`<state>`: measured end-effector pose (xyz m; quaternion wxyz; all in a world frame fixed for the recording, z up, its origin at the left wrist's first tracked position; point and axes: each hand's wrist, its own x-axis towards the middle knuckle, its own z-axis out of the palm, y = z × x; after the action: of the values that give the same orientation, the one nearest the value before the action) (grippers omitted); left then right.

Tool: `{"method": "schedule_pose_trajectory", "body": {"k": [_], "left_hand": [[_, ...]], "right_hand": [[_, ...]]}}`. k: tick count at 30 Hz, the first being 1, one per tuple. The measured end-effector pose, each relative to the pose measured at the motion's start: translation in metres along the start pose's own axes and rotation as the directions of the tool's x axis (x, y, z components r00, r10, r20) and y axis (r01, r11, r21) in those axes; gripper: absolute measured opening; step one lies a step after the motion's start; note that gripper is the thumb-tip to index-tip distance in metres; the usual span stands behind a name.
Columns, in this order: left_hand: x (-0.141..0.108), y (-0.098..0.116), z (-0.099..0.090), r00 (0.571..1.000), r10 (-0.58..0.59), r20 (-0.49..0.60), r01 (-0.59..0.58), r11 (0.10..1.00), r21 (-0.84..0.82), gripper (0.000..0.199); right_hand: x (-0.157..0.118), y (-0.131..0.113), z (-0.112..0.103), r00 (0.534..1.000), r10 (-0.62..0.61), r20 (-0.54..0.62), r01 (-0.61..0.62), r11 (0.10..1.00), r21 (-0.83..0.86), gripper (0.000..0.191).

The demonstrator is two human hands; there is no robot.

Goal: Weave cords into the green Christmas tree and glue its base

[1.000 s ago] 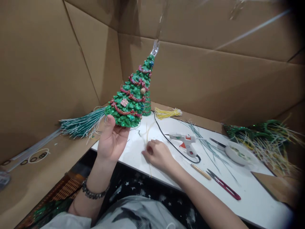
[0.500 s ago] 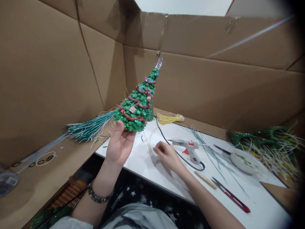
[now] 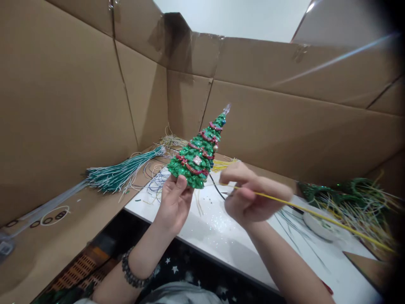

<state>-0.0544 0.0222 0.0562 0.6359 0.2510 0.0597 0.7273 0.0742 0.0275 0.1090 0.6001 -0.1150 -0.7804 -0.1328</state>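
Note:
In my left hand [image 3: 175,207] is a small green Christmas tree ornament [image 3: 198,158], gripped near its base and tilted to the right. It has red garlands, a pale pink gift and a clear star-like tip. My right hand [image 3: 256,194], slightly blurred, is raised just right of the tree, apart from it. Its fingers pinch a thin yellow wire [image 3: 311,207], which runs off to the lower right. Behind that hand most of the glue gun is hidden; part of its black cord [image 3: 217,185] shows.
Glitter lies scattered on the white table [image 3: 215,240]. Bundles of green wires [image 3: 123,171] and yellow wires [image 3: 225,164] lie at the back. A white bowl [image 3: 319,223] and tangled wires [image 3: 357,207] are on the right. Cardboard walls [image 3: 268,114] enclose the far and left sides.
My right hand has lifted from the table, now with a yellow wire in its fingers. The tree and my left hand have shifted right and slightly down in view, as the view itself shifted.

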Motion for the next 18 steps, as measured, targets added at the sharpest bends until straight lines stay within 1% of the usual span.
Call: {"method": "schedule_pose_trajectory", "body": {"k": [1, 3, 5, 7, 8, 10, 12, 16, 18], "left_hand": [[-0.002, -0.001, 0.001, 1.0, -0.012, 0.01, 0.012, 1.0, 0.0, 0.036], [-0.004, -0.002, 0.003, 0.999, -0.041, 0.028, 0.041, 0.999, 0.006, 0.037], [-0.005, -0.003, 0.004, 0.998, -0.056, 0.034, 0.056, 0.998, 0.01, 0.037], [-0.004, -0.004, 0.003, 0.998, -0.057, 0.036, 0.056, 0.998, 0.013, 0.037], [-0.004, -0.004, 0.003, 0.998, -0.054, 0.035, 0.054, 0.998, 0.014, 0.037], [-0.003, -0.005, 0.002, 0.998, -0.052, 0.027, 0.051, 0.999, 0.014, 0.036], [-0.002, -0.006, 0.001, 0.999, -0.05, 0.01, 0.05, 0.999, 0.012, 0.036], [-0.002, -0.006, 0.001, 0.998, -0.061, 0.011, 0.06, 0.998, 0.012, 0.036], [-0.001, -0.007, 0.001, 0.998, -0.064, 0.026, 0.064, 0.998, 0.013, 0.033]], "right_hand": [[-0.003, 0.004, 0.003, 0.999, -0.04, 0.012, 0.039, 0.999, 0.01, 0.033], [-0.009, 0.012, 0.007, 0.997, -0.078, 0.023, 0.078, 0.997, 0.006, 0.029], [-0.013, 0.017, 0.007, 0.989, -0.115, 0.092, 0.118, 0.993, -0.02, 0.023], [-0.016, 0.02, 0.004, 0.985, -0.149, 0.088, 0.152, 0.988, -0.024, 0.015], [-0.018, 0.02, 0.003, 0.987, -0.147, 0.068, 0.149, 0.989, -0.015, 0.015], [-0.019, 0.018, 0.0, 0.994, -0.106, 0.035, 0.105, 0.994, 0.016, 0.02], [-0.019, 0.015, -0.002, 0.998, -0.061, 0.028, 0.06, 0.998, 0.023, 0.023], [-0.019, 0.013, -0.004, 0.991, -0.083, 0.103, 0.095, 0.989, -0.113, 0.017], [-0.021, 0.015, -0.005, 0.989, -0.075, 0.13, 0.093, 0.986, -0.137, 0.016]]}}
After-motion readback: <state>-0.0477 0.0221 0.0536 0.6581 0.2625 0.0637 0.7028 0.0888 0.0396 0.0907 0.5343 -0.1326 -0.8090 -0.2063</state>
